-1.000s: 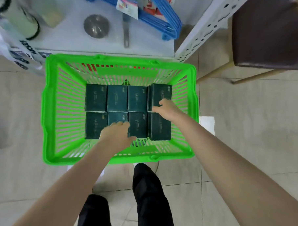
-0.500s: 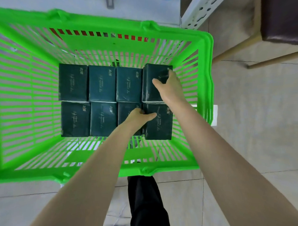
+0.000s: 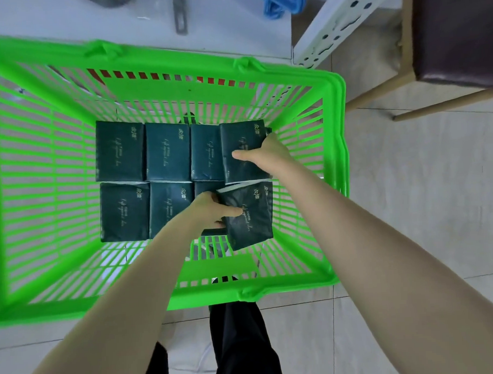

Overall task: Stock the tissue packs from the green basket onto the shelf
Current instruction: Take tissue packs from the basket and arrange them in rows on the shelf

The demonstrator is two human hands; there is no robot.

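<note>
Risk: each lifted pack is held by one edge only, so either may slip from the grip on lifting, or snag the slatted wall of the green basket [image 3: 334, 166] just beside them. The left hand [image 3: 207, 211] pinches the near-right tissue pack [image 3: 252, 223], thumb on top, tilting it out of its row; the right hand [image 3: 266, 155] curls round the far-right tissue pack [image 3: 240, 142], thumb across its face. The other six packs [image 3: 167, 150] lie flat in the basket, none on the visible strip of white shelf [image 3: 227, 26] beyond its far rim.
</note>
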